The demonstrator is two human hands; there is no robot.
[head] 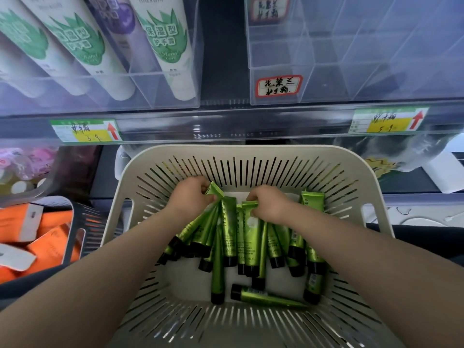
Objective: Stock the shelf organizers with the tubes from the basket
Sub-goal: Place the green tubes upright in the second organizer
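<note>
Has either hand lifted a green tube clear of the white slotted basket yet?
No, the left hand and right hand both grip green black-capped tubes low inside the white slotted plastic basket.

The white tube says "maxam", a green tube says "Chamomile", and the right price tag shows "5 9".

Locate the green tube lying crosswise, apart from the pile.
Head view: the crosswise tube lies centre-right on the basket floor, just below the tube pile, cap leftward.
</note>
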